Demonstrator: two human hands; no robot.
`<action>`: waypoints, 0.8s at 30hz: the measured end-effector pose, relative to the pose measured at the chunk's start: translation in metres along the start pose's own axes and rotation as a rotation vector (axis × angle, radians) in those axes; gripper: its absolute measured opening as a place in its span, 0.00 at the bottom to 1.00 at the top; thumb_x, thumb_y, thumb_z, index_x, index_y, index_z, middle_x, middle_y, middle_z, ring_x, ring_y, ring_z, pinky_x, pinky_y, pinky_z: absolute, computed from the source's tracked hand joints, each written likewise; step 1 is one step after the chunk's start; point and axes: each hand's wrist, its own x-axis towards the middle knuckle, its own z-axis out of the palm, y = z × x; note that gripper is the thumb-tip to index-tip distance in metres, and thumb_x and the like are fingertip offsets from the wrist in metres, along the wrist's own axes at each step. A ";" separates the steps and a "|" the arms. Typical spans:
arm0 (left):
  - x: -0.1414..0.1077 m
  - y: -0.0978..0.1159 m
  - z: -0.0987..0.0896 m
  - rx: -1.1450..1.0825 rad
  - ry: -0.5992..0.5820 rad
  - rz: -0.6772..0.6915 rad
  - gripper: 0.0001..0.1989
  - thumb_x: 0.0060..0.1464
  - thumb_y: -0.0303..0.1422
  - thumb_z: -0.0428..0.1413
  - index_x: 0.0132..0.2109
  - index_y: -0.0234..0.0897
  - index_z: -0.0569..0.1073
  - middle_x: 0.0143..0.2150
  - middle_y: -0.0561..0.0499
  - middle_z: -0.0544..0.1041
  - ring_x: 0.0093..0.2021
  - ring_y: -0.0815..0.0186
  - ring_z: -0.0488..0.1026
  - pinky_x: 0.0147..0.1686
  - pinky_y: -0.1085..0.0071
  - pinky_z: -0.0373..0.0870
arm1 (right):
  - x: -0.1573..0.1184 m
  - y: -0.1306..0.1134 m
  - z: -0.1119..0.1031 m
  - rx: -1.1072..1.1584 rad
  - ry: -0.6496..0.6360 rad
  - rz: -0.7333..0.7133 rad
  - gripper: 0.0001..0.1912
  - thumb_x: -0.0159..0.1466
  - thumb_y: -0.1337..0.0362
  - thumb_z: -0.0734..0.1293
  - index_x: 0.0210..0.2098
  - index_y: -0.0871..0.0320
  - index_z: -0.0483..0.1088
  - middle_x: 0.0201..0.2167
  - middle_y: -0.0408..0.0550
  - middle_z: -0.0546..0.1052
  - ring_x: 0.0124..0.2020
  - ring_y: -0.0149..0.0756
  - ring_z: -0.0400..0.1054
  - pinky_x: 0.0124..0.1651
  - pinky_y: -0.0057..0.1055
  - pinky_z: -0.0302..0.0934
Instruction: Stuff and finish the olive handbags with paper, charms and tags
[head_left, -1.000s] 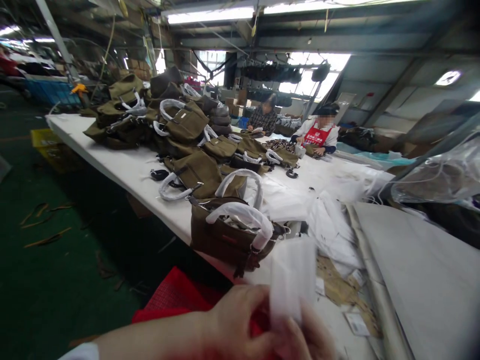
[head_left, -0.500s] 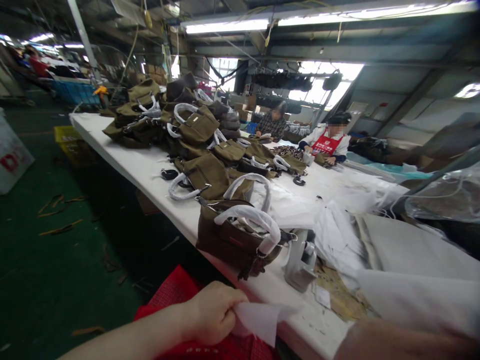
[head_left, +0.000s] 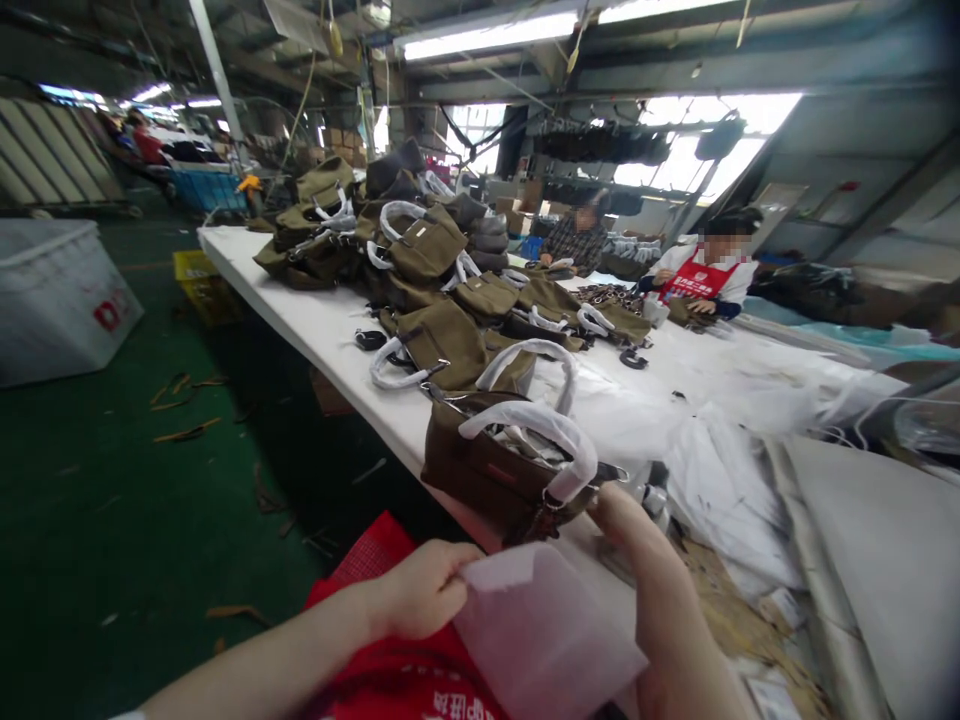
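Note:
My left hand [head_left: 431, 590] is closed on the corner of a translucent white sheet [head_left: 551, 630], which hangs over my red apron [head_left: 442, 670]. A dark brown handbag [head_left: 480, 470] with white-wrapped handles stands at the near table edge. My right hand [head_left: 619, 510] reaches to the right end of this bag, beside its metal ring; its fingers are largely hidden, so their hold cannot be made out. Just right of that hand is a grey tape dispenser [head_left: 656, 495], partly covered by the wrist.
Olive handbags [head_left: 435, 345] are heaped along the white table [head_left: 300, 340]. White sheets [head_left: 720, 480] lie on the right. Two people sit at the far side. A white bin [head_left: 60, 300] and yellow crate [head_left: 206, 290] stand on the floor at left.
My right hand has come from the lower right to the brown bag's right end. The white sheet now hangs more spread out from my left hand. The view has shifted left.

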 end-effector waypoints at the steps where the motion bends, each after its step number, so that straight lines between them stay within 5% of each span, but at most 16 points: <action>1: 0.001 -0.004 -0.004 -0.087 0.025 -0.019 0.15 0.47 0.22 0.47 0.40 0.33 0.75 0.36 0.51 0.78 0.36 0.66 0.73 0.34 0.75 0.66 | -0.010 0.002 -0.008 -0.020 -0.019 0.016 0.07 0.54 0.65 0.65 0.29 0.57 0.76 0.30 0.54 0.79 0.35 0.47 0.74 0.39 0.39 0.65; 5: 0.006 -0.020 -0.015 -0.334 0.063 -0.070 0.15 0.46 0.25 0.48 0.40 0.31 0.74 0.36 0.51 0.77 0.36 0.65 0.72 0.34 0.75 0.66 | -0.060 -0.009 -0.049 0.006 0.005 0.177 0.19 0.62 0.51 0.60 0.41 0.55 0.76 0.39 0.54 0.80 0.40 0.50 0.74 0.41 0.42 0.66; 7: 0.010 -0.021 -0.016 -0.284 0.031 -0.076 0.14 0.46 0.25 0.48 0.39 0.32 0.75 0.36 0.51 0.77 0.36 0.65 0.72 0.34 0.74 0.66 | -0.086 -0.026 -0.060 0.196 -0.153 0.111 0.22 0.63 0.46 0.60 0.44 0.53 0.75 0.42 0.51 0.80 0.42 0.46 0.75 0.43 0.39 0.68; 10: 0.019 -0.013 -0.011 -0.075 -0.035 -0.021 0.13 0.47 0.25 0.50 0.39 0.32 0.76 0.34 0.51 0.77 0.35 0.66 0.71 0.34 0.75 0.65 | -0.115 -0.053 -0.051 0.347 -0.439 -0.044 0.21 0.61 0.51 0.65 0.49 0.54 0.74 0.43 0.50 0.80 0.41 0.42 0.75 0.43 0.35 0.70; 12: 0.025 -0.005 -0.006 -0.010 -0.008 0.030 0.13 0.48 0.25 0.51 0.39 0.32 0.76 0.32 0.52 0.76 0.32 0.67 0.70 0.32 0.76 0.63 | -0.126 -0.065 -0.035 0.363 -0.490 -0.056 0.17 0.61 0.54 0.66 0.47 0.54 0.74 0.37 0.48 0.81 0.34 0.38 0.75 0.36 0.32 0.70; 15: 0.030 0.004 -0.002 -0.031 0.092 0.058 0.13 0.47 0.25 0.51 0.40 0.31 0.76 0.30 0.53 0.75 0.29 0.70 0.67 0.29 0.77 0.61 | -0.131 -0.069 -0.014 0.318 -0.210 0.005 0.13 0.62 0.54 0.66 0.39 0.56 0.73 0.28 0.45 0.77 0.24 0.34 0.69 0.28 0.30 0.66; 18: 0.030 0.007 -0.005 -0.075 0.035 0.091 0.13 0.46 0.23 0.51 0.38 0.31 0.77 0.29 0.53 0.73 0.28 0.71 0.66 0.29 0.78 0.60 | -0.131 -0.069 -0.007 0.207 0.110 0.027 0.20 0.58 0.51 0.70 0.44 0.58 0.70 0.29 0.45 0.74 0.25 0.34 0.67 0.28 0.31 0.64; 22: 0.025 0.005 -0.013 -0.211 -0.025 0.087 0.12 0.46 0.24 0.51 0.37 0.30 0.76 0.28 0.54 0.71 0.28 0.72 0.64 0.26 0.79 0.57 | -0.130 -0.072 -0.004 0.338 -0.093 0.049 0.17 0.62 0.50 0.66 0.41 0.58 0.71 0.24 0.43 0.73 0.21 0.32 0.65 0.23 0.28 0.61; 24: 0.024 0.004 -0.017 -0.317 0.004 0.046 0.14 0.48 0.25 0.51 0.41 0.29 0.76 0.30 0.52 0.73 0.29 0.71 0.66 0.27 0.78 0.60 | -0.128 -0.077 -0.002 0.370 -0.081 0.067 0.15 0.62 0.51 0.66 0.37 0.58 0.71 0.25 0.44 0.74 0.21 0.32 0.65 0.24 0.27 0.62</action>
